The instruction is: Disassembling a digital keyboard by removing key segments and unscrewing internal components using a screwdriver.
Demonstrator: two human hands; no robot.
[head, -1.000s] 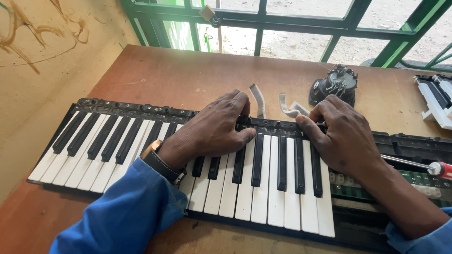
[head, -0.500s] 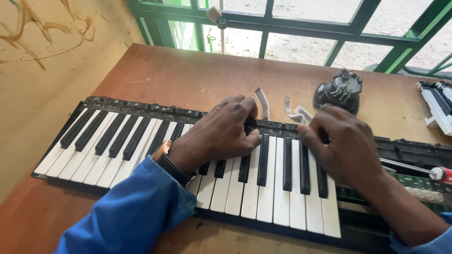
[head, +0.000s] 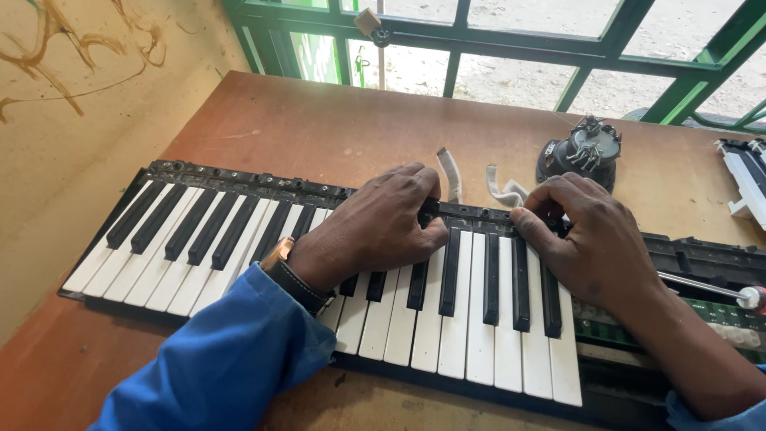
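Beneath both hands, the keyboard key assembly (head: 447, 319) lies on the tabletop (head: 319, 128). Left hand (head: 375, 231) and right hand (head: 594, 239) press fingertips together onto its rear rail (head: 479, 214); even, level pressure is advisable.

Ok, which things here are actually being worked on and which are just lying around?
In hand:
- keyboard key assembly, with left hand and right hand pressing on its back edge
- ribbon cables between the hands

Lying about:
- black round part
- screwdriver
- loose key section
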